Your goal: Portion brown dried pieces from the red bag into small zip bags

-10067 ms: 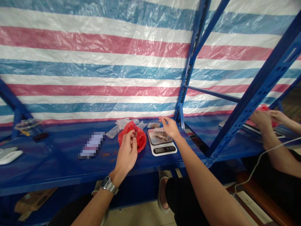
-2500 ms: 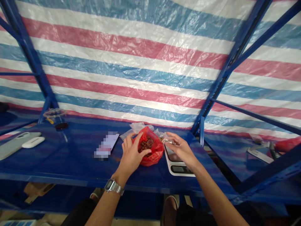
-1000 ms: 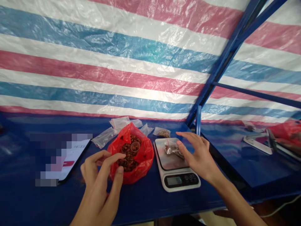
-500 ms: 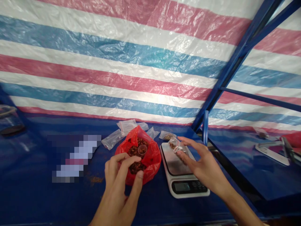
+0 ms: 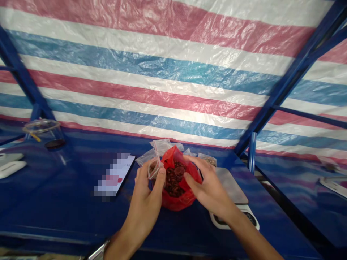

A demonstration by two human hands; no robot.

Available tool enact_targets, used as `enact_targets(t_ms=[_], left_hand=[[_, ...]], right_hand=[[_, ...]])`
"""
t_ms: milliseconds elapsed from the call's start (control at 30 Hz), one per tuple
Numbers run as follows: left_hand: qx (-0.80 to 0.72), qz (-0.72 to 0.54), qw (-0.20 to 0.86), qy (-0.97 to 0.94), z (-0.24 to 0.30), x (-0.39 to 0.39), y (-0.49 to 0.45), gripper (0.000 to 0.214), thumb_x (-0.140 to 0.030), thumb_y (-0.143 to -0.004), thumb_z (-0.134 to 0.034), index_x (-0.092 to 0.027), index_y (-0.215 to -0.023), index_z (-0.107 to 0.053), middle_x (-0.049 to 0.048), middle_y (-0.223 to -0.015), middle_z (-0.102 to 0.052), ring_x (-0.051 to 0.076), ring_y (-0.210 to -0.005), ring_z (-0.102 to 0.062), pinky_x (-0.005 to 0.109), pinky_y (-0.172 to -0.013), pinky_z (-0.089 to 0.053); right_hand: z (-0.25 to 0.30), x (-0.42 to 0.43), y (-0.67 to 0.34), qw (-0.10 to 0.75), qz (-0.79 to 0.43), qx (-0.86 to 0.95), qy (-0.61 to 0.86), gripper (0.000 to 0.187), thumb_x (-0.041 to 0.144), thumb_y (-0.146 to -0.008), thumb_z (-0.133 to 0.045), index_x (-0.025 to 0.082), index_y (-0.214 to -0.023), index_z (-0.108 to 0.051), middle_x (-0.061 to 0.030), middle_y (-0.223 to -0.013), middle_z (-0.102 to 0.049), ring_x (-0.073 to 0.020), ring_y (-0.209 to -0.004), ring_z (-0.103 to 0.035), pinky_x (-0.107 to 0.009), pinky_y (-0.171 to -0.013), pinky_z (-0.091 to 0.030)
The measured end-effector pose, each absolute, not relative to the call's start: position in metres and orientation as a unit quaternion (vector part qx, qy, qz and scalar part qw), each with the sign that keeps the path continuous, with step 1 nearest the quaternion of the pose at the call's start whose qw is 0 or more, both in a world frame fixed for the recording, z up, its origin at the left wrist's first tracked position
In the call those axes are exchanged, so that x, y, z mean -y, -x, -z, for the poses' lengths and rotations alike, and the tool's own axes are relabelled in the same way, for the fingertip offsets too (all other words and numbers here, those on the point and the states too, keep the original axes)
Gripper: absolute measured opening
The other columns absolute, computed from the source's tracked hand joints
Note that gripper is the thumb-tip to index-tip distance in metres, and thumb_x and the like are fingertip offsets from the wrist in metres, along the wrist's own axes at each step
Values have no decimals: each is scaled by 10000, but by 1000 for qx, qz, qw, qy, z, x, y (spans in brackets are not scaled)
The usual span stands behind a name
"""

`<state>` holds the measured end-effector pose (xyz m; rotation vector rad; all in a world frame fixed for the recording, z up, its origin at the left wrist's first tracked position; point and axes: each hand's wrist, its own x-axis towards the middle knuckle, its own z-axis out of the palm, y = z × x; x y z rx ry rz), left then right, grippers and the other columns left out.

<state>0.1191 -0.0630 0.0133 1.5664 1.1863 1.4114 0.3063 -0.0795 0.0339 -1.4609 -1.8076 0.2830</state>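
small zip bag in left hand, beside red plastic bag

A crinkled tarpaulin striped pink, white and blue hangs behind a blue steel rack, whose glossy blue counter reflects the light.

No legible text: phone screen pixelated, kitchen scale readout seemingly hidden behind the right wrist.
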Motion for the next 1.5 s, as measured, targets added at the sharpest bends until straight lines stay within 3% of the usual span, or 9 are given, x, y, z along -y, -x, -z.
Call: enact_targets(t_ms=[167, 300, 367, 500, 733, 933, 1233, 1400, 1500], left_hand=[[-468, -500, 330, -650, -4, 66, -116, 364, -399, -992, -540, -261, -1327, -568, 90, -1283, -660, 261, -1189, -618, 484, -1088, -425], [-457, -462, 295, -701, 4, 66, -117, 378, -348, -1010, -488, -298, -1382, -528, 81, -1346, -637, 264, -1255, -586, 499, -1110, -385], [-457, -450, 280, -714, 7, 62, -118, 382, -321, -1014, -472, -304, -1393, -517, 81, -1353, -630, 261, -1260, -577, 486, -1094, -394], [-461, -427, 274, -728, 9, 56, -121, 391, -291, -1023, -453, -290, -1411, -498, 91, -1344, -629, 260, -1265, -571, 489, -1087, -392], [-450, -412, 277, -742, 8, 54, -123, 258, -263, -1014, -492, -289, -1252, -589, 59, -1225, -673, 257, -1177, -605, 474, -1028, -424], [-453, -407, 288, -739, 8, 56, -129, 295, -226, -984, -548, -290, -1268, -590, 53, -1247, -678, 260, -1201, -593, 471, -1040, -403], [-463, -420, 305, -718, 6, 54, -132, 289, -253, -981, -560, -271, -1268, -586, 65, -1276, -660, 266, -1207, -582, 492, -1061, -381], [-476, -451, 285, -699, 4, 53, -132, 305, -318, -993, -548, -253, -1290, -575, 84, -1275, -658, 275, -1212, -591, 523, -1085, -392], [-466, -481, 286, -685, 0, 55, -131, 361, -366, -1025, -492, -269, -1369, -542, 91, -1389, -617, 268, -1333, -539, 525, -1158, -372]], right_hand=[[-3, 57, -308, 279, -42, 721, 633, 481, 209, -872, -633, 262, -1350, -623, -78, -1294, -718, -323, -1280, -582, -597, -1130, -316], [-4, 57, -305, 308, -30, 686, 658, 243, 276, -920, -620, 304, -1141, -714, -37, -1204, -758, -324, -1285, -585, -606, -1135, -280], [-14, 62, -304, 341, -24, 680, 648, 211, 310, -919, -635, 314, -1114, -715, -24, -1206, -756, -321, -1300, -576, -597, -1138, -282], [-36, 78, -295, 372, -27, 708, 600, 276, 296, -931, -622, 298, -1204, -661, -49, -1281, -719, -297, -1304, -571, -544, -1117, -338], [-44, 87, -283, 341, 1, 757, 557, 335, 199, -946, -584, 304, -1257, -648, -65, -1295, -686, -277, -1234, -609, -533, -1104, -369], [-39, 86, -288, 334, 17, 787, 518, 453, 109, -963, -505, 337, -1321, -663, -60, -1353, -625, -265, -1263, -570, -460, -1074, -463], [-37, 81, -287, 399, -64, 726, 556, 347, 202, -977, -559, 292, -1297, -659, -63, -1342, -649, -256, -1249, -598, -449, -1095, -484], [-29, 74, -297, 410, -44, 693, 592, 383, 298, -954, -621, 257, -1335, -621, -90, -1336, -687, -310, -1257, -609, -557, -1109, -441], [-31, 78, -300, 414, -50, 693, 589, 424, 364, -955, -624, 274, -1369, -599, -90, -1390, -662, -314, -1305, -585, -573, -1136, -415]])
